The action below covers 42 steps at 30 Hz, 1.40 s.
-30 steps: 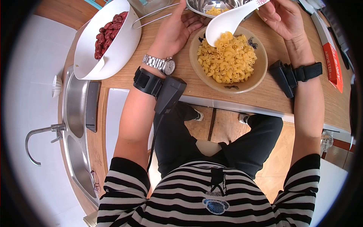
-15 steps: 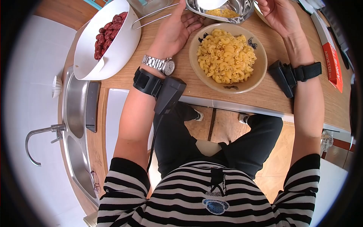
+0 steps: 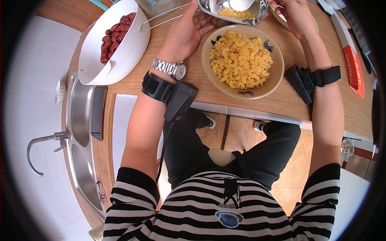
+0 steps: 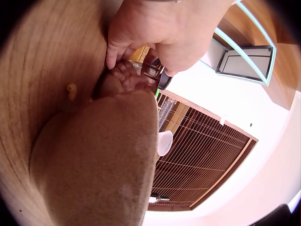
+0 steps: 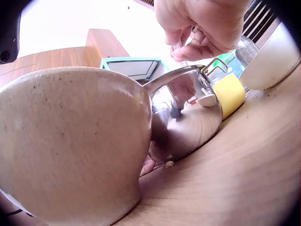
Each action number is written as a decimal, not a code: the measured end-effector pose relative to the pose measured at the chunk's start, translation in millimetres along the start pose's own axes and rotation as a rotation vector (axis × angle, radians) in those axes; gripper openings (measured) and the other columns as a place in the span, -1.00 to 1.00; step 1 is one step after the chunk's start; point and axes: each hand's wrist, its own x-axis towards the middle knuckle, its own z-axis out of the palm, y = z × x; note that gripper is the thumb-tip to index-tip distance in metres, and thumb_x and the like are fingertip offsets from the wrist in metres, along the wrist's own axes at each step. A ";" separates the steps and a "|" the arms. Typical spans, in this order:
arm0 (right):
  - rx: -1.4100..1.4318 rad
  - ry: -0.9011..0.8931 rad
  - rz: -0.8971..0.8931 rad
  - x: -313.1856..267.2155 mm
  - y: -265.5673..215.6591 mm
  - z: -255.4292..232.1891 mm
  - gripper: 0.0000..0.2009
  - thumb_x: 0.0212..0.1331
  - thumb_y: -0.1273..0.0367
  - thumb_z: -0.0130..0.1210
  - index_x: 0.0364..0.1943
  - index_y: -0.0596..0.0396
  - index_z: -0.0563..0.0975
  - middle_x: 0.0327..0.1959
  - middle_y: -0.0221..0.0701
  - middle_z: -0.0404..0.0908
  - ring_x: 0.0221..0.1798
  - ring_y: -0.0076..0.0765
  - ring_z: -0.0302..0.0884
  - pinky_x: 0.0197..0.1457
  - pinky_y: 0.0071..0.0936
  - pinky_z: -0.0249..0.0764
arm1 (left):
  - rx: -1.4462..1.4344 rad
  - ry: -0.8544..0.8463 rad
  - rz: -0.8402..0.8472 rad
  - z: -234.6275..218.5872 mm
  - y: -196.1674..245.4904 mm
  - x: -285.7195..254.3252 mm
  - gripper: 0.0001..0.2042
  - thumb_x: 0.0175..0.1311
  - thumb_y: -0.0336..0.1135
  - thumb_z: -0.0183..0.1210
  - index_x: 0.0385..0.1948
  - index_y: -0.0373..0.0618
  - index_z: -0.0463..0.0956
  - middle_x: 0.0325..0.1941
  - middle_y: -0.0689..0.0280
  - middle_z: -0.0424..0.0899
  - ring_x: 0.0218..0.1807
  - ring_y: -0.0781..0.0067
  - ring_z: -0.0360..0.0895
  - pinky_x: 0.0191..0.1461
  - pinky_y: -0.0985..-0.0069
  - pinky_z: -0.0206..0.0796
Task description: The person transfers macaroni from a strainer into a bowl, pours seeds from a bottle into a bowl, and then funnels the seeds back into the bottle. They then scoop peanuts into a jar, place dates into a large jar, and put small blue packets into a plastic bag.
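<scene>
Wooden counter [image 3: 354,112] is running across the head view; a steel sink [image 3: 82,116] with a curved faucet [image 3: 61,136] is sitting along the left, beside a pale wall. A white container [image 3: 136,52] is holding dark red fruit [image 3: 117,36]; an orange-red box [image 3: 354,74] is lying at far right. One loose macaroni piece [image 4: 71,91] is resting on the wood (left wrist view).

The speckled bowl [image 3: 274,80], filled with macaroni [image 3: 241,60], is standing nearest the person, below and between both grips. The metal bowl [image 3: 259,12], holding less macaroni, is standing just beyond it, right of the left grip [image 3: 187,36].

Left grip: fingers are lying apart against the metal bowl's side (whether the thumb is pinching its wire handle, cannot tell). Right grip [image 3: 297,18]: fingers are curling, clamped on the white spoon [image 3: 240,4], whose scoop is hanging within the metal bowl's outline; contact with the pasta is unclear.
</scene>
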 end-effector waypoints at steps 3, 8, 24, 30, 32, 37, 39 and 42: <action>-0.039 0.011 -0.001 -0.1 0.9 0.0 -0.83 0.12 0.38 -0.12 -0.46 0.15 0.48 -0.69 -0.50 0.44 -0.70 -0.69 0.27 -0.67 -0.83 0.18 | -0.006 -0.007 -0.003 -0.3 -0.3 0.5 -0.63 0.19 -0.04 -0.15 -0.13 -0.12 0.32 -0.17 0.30 0.43 -0.12 0.48 0.32 -0.01 0.52 0.16; 0.040 -0.090 0.059 2.2 3.0 -7.7 -0.81 0.12 0.36 -0.12 -0.52 0.15 0.47 -0.71 -0.49 0.44 -0.71 -0.68 0.28 -0.69 -0.82 0.17 | 0.008 -0.010 0.001 -0.1 0.3 0.3 -0.64 0.19 -0.05 -0.15 -0.14 -0.12 0.32 -0.18 0.30 0.43 -0.14 0.50 0.32 -0.05 0.55 0.17; 0.342 -0.045 0.310 4.5 -0.6 -11.1 -0.81 0.15 0.40 -0.21 -0.44 0.25 0.40 -0.65 -0.43 0.45 -0.67 -0.64 0.36 -0.64 -0.86 0.34 | -0.005 -0.018 -0.025 -0.1 0.1 0.8 -0.63 0.20 -0.03 -0.16 -0.14 -0.12 0.32 -0.19 0.30 0.43 -0.14 0.50 0.33 -0.03 0.55 0.18; 0.370 -0.037 0.302 3.2 -2.0 -9.6 -0.82 0.15 0.40 -0.19 -0.44 0.25 0.39 -0.66 -0.42 0.45 -0.68 -0.63 0.35 -0.66 -0.86 0.33 | 0.009 -0.010 -0.031 2.2 1.4 -1.0 -0.62 0.20 -0.03 -0.17 -0.14 -0.13 0.33 -0.20 0.31 0.43 -0.15 0.50 0.33 -0.03 0.55 0.18; 0.376 -0.030 0.308 3.0 -2.7 -9.5 -0.82 0.15 0.40 -0.19 -0.44 0.25 0.38 -0.66 -0.42 0.45 -0.68 -0.63 0.35 -0.67 -0.86 0.32 | 0.015 -0.012 -0.017 2.4 1.4 -1.1 -0.62 0.20 -0.04 -0.18 -0.13 -0.14 0.32 -0.20 0.30 0.43 -0.15 0.49 0.33 -0.02 0.54 0.17; 0.409 -0.097 0.299 5.1 -0.7 -12.9 -0.82 0.15 0.38 -0.20 -0.44 0.23 0.37 -0.68 -0.44 0.43 -0.72 -0.67 0.31 -0.71 -0.88 0.28 | 0.006 -0.036 0.005 3.0 1.2 -0.4 -0.62 0.21 -0.05 -0.19 -0.11 -0.15 0.30 -0.19 0.29 0.43 -0.14 0.47 0.32 -0.01 0.54 0.16; 0.384 -0.091 0.290 4.0 -1.4 -10.7 -0.81 0.15 0.38 -0.20 -0.44 0.23 0.37 -0.69 -0.45 0.42 -0.72 -0.67 0.31 -0.71 -0.88 0.28 | 0.008 -0.030 0.006 3.4 0.8 -1.0 -0.62 0.21 -0.05 -0.19 -0.11 -0.15 0.30 -0.19 0.29 0.43 -0.14 0.47 0.32 0.00 0.53 0.16; 0.390 -0.104 0.295 4.2 -1.3 -10.9 -0.81 0.15 0.37 -0.20 -0.43 0.24 0.37 -0.70 -0.46 0.41 -0.73 -0.69 0.31 -0.72 -0.88 0.28 | 0.008 -0.022 0.002 2.2 0.9 0.2 -0.63 0.21 -0.05 -0.19 -0.13 -0.15 0.30 -0.20 0.28 0.43 -0.14 0.47 0.33 -0.01 0.52 0.17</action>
